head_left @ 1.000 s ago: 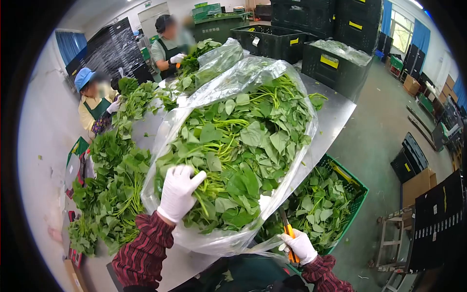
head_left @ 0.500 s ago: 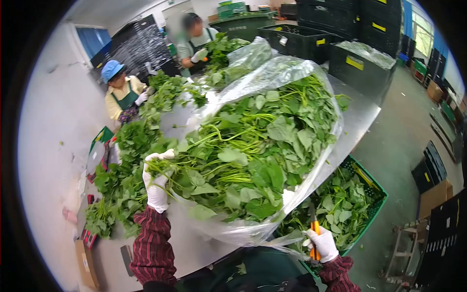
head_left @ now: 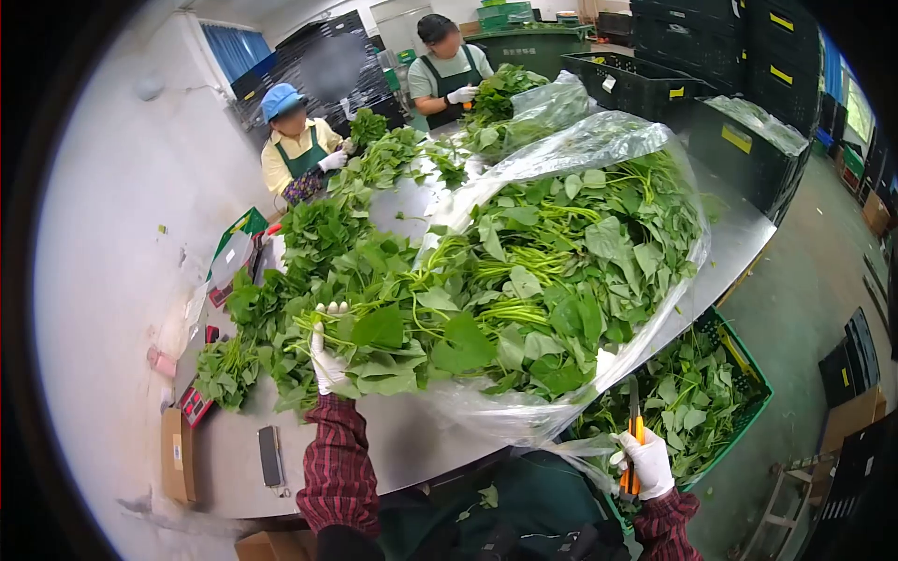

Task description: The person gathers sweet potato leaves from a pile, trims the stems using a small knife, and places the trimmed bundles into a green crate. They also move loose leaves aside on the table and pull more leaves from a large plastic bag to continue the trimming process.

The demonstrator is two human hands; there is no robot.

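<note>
In my white-gloved left hand [head_left: 329,360] is a bunch of leafy green stems [head_left: 379,329], its leaves spreading right toward the larger heap. That heap of leafy greens [head_left: 552,252] lies on and in an open clear plastic bag [head_left: 645,131] on the table. Low on the right, my gloved right hand [head_left: 650,466] is closed around orange-handled snips [head_left: 638,432], blades pointing up. Just behind that hand, a green crate [head_left: 748,416] stands beside the table, filled with more greens [head_left: 673,397].
Bunches of greens [head_left: 309,243] line the left side of the metal table [head_left: 412,439]. A phone-like dark object [head_left: 270,456] and a red scale [head_left: 195,407] lie near the left edge. Two co-workers [head_left: 304,150] handle greens across the table. Black crates [head_left: 748,150] stand at the far right.
The view has shifted, so the table and co-workers appear farther right. Broad leaves of the bunch in my left hand now show more. My right hand still holds the snips by the crate.
</note>
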